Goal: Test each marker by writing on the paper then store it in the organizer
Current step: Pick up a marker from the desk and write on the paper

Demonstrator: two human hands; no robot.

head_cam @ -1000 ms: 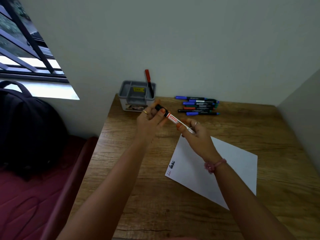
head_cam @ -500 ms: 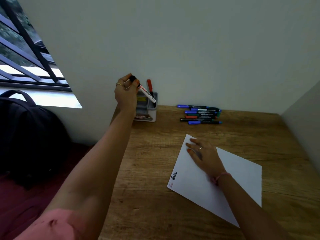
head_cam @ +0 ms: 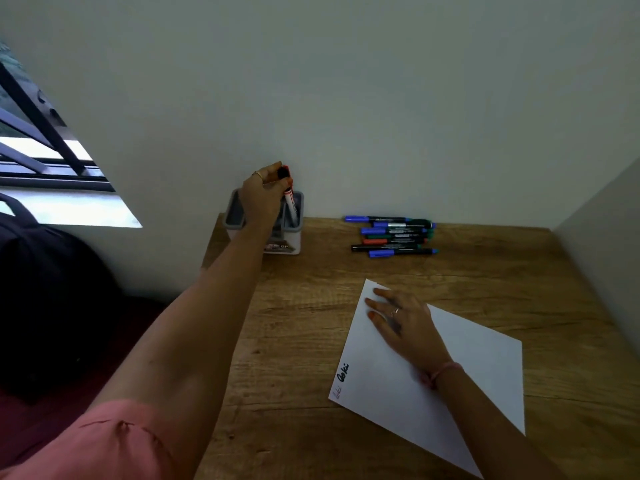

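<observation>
A person sits at a wooden desk (head_cam: 311, 341) pushed into a corner of pale walls, seen from a camera on their head. The landmark is a grey organizer (head_cam: 294, 220), a small tub standing at the back left of the desk against the wall.

The left hand (head_cam: 263, 199) reaches over the organizer, its fingers curled round the black cap end of a white marker (head_cam: 290, 202). The marker stands nearly upright, its lower end down inside the organizer's right-hand compartment. A red-topped marker (head_cam: 286, 167) peeks out just behind the fingers, in the same spot; how deep it sits cannot be told.

To the right of the organizer, well apart from it, a loose row of markers (head_cam: 393, 235) lies on the desk along the back wall, with blue, green, red and black caps, all lying sideways and touching one another.

In front of the organizer and to its right, nearer the person, a white sheet of paper (head_cam: 478, 375) lies turned at an angle. The right hand (head_cam: 398, 320) rests flat on it, fingers straight and spread, gripping nothing. Near the paper's lower left edge are two small scribbles, one black (head_cam: 343, 372) and one faint (head_cam: 337, 392).

Left of the organizer, off the desk, a dark backpack (head_cam: 45, 306) sits on a dark red seat below a barred window (head_cam: 41, 161).
</observation>
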